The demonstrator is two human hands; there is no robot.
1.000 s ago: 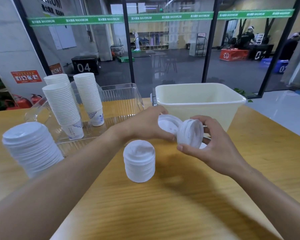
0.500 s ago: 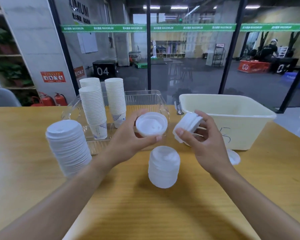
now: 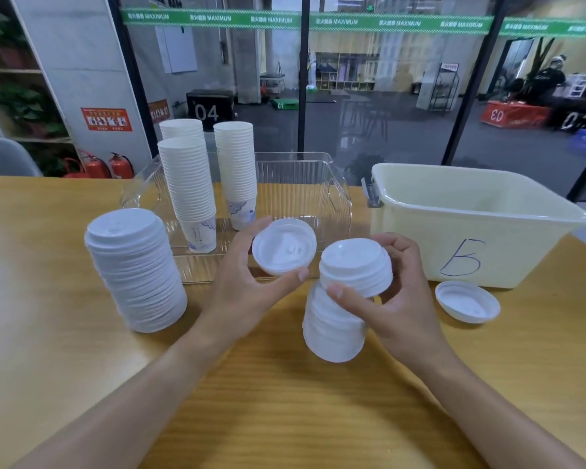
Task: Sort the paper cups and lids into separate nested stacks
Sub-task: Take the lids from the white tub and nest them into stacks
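My left hand (image 3: 247, 286) grips a single white lid (image 3: 284, 246), its hollow side facing me. My right hand (image 3: 394, 299) holds a small nested bundle of lids (image 3: 356, 267) just above a short lid stack (image 3: 332, 328) standing on the table. A taller lid stack (image 3: 134, 269) stands at the left. One loose lid (image 3: 467, 301) lies upside down at the right. Three tall stacks of paper cups (image 3: 190, 184) stand in a clear tray (image 3: 305, 184).
A cream plastic tub (image 3: 471, 225) marked with a handwritten letter stands at the right rear on the wooden table (image 3: 285, 401). Behind the table is a glass wall (image 3: 386, 96), and a grey chair back (image 3: 4, 157) shows at far left.
My left hand drew one lid away from the bundle and turned its hollow side toward me. My right hand lowered the bundle over the short stack. The camera view shifted left.
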